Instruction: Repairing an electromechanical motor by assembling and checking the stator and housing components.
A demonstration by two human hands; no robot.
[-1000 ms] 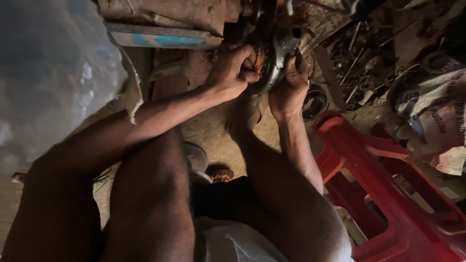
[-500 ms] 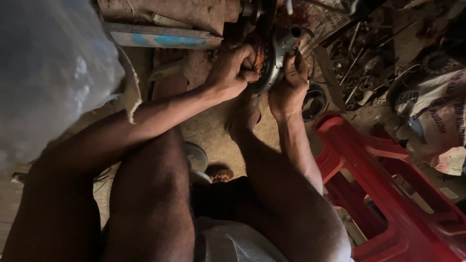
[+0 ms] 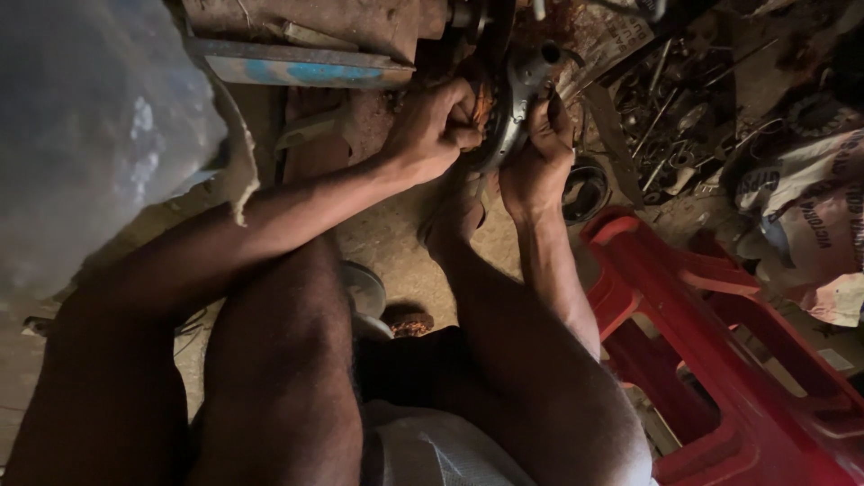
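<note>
A round grey metal housing (image 3: 515, 106) with coppery windings inside stands on edge on the dirt floor at the top middle. My left hand (image 3: 432, 126) is closed at its left side, fingers pressed against the windings. My right hand (image 3: 537, 148) grips the housing's right rim from below. My bare foot (image 3: 454, 216) rests just under both hands. What my left fingers pinch is too dark to tell.
A red plastic stool (image 3: 720, 360) lies at the right. Scrap metal rods and parts (image 3: 670, 108) and printed sacks (image 3: 801, 207) fill the top right. A clear plastic bag (image 3: 81, 126) bulges at the left, a blue-stained metal bar (image 3: 297, 67) runs along the top.
</note>
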